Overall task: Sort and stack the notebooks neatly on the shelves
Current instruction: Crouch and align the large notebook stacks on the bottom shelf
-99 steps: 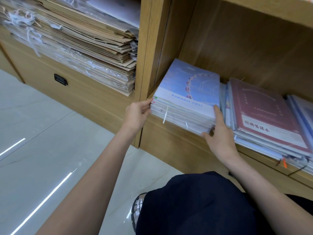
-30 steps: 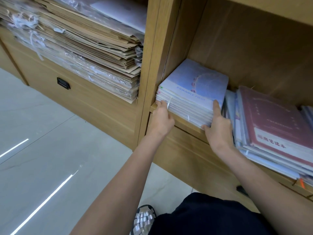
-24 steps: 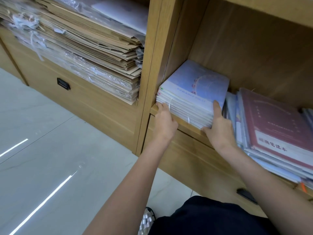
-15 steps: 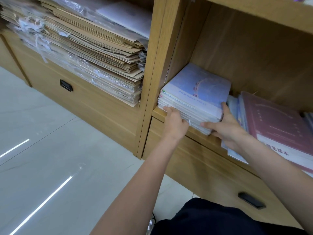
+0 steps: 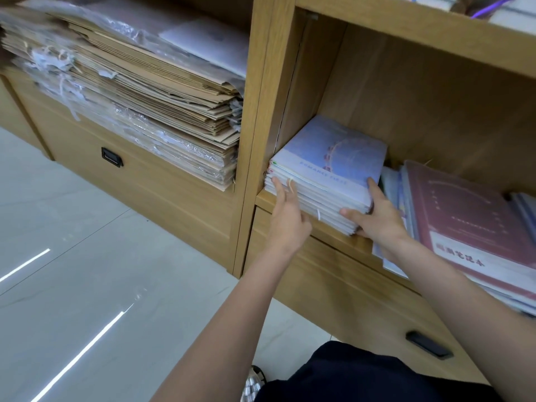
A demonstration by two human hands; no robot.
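Shelf compartment (image 5: 293,198), right of divider: pale blue notebook stack (image 5: 327,169) flat at left end, against divider; dark red notebook pile (image 5: 464,221) just beside, overhanging edge. Left compartment: kraft paper bags (image 5: 139,105) piled flat. Blue stack's long axis runs front to back. Left hand (image 5: 287,219) fingers straight, pressing stack's front edge. Right hand (image 5: 377,219) gripping stack's right front corner.

A thick pile of flat brown paper bags (image 5: 162,111) in clear plastic wrap fills the compartment at the upper left of the frame. Below it a wooden drawer front carries a black recessed handle (image 5: 111,157). A second black handle (image 5: 429,348) sits at the lower right. Pale glossy floor tiles (image 5: 87,285) cover the lower left, streaked with white light reflections.
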